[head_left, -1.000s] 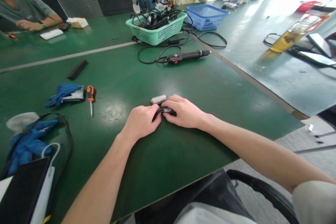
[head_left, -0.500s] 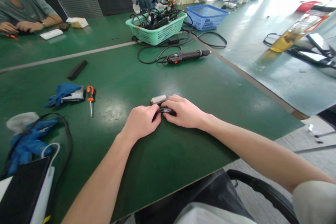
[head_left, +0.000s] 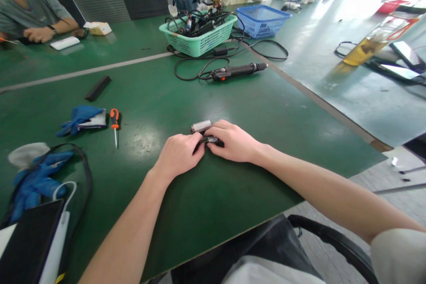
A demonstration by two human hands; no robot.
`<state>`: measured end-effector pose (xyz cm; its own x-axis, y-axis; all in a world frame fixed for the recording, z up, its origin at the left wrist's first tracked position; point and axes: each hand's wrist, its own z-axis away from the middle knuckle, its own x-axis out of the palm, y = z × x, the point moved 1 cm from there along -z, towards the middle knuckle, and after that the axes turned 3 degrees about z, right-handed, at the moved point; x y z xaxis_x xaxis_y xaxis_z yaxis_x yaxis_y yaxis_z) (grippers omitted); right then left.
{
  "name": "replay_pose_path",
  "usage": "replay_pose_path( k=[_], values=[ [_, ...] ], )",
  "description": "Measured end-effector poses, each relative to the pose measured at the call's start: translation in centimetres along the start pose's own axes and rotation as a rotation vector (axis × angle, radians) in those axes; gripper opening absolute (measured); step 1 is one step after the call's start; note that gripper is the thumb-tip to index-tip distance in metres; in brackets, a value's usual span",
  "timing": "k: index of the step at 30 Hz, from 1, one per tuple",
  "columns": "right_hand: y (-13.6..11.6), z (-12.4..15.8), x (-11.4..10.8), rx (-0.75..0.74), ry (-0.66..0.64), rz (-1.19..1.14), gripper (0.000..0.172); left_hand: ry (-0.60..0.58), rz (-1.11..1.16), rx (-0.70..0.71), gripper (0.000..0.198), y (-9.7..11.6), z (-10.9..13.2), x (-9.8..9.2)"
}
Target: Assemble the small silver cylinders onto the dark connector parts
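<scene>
Left hand (head_left: 181,153) and right hand (head_left: 232,143) pinched a slim, black, plastic-looking piece (head_left: 213,140) — seemingly light, stiff, best held by its ends.

Counter (head_left: 282,115) is smooth, glossy. Black part (head_left: 213,140) between the hands (head_left: 181,153) (head_left: 233,142) appears plastic. Cylinder (head_left: 201,126) just beyond is satin metal. To their left, gloves (head_left: 81,117) look matt cloth; screwdriver handle (head_left: 114,116), plastic.

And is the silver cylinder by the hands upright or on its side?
On its side: the cylinder stretches lengthwise along the table.
</scene>
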<state>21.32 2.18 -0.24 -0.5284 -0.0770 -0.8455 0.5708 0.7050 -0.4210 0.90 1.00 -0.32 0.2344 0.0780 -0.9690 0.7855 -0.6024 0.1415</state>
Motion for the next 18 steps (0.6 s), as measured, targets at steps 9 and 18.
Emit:
replay_pose_path(
  k=[9,18],
  values=[
    [0.05,-0.19,0.14,-0.002,0.008,0.002,0.018,-0.007,0.012,0.005,0.021,-0.19,-0.09,-0.16],
    [0.17,-0.26,0.03,-0.024,0.004,-0.007,0.018,-0.027,0.009,-0.004,0.02,-0.32,-0.19,-0.02]
  ],
)
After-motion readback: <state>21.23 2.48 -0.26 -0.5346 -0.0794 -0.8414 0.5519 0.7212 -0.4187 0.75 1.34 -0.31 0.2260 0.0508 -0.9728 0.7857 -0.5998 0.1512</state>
